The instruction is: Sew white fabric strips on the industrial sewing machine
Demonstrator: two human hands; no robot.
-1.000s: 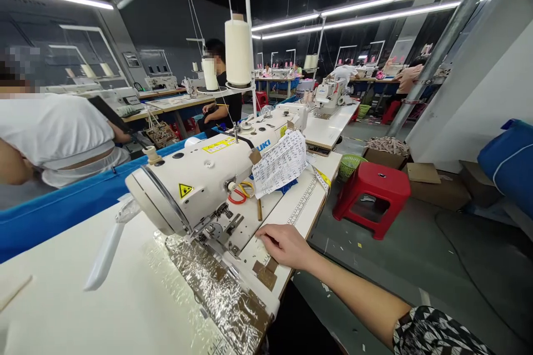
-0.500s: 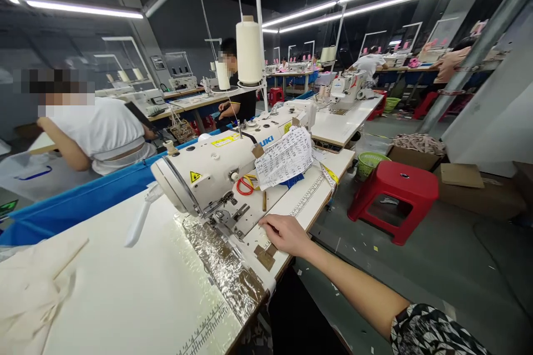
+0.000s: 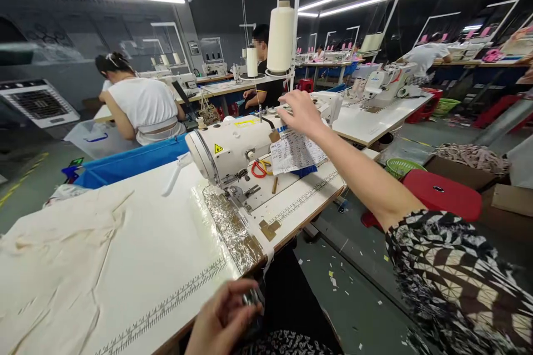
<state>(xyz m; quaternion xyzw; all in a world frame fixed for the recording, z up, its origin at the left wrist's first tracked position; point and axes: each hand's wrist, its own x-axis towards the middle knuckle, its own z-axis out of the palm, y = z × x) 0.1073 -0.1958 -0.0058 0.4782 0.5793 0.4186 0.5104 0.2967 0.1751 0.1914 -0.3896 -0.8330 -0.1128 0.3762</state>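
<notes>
My left hand is low in the view at the table's front edge, its fingers curled round a small shiny metal object. My right hand is raised over the top of the white sewing machine, above the handwritten paper. Its fingers are apart and bent downward, with nothing visible in them. Below the machine head are the needle area and red-handled scissors. Cream fabric lies on the left of the white table.
A large thread cone stands behind the machine. A red stool and green basket are on the right. A person in white sits at the back left, beyond a blue cloth trough.
My right hand has risen from the table beside the needle area to above the machine. My left hand has come into view with the metal object. The view has shifted left.
</notes>
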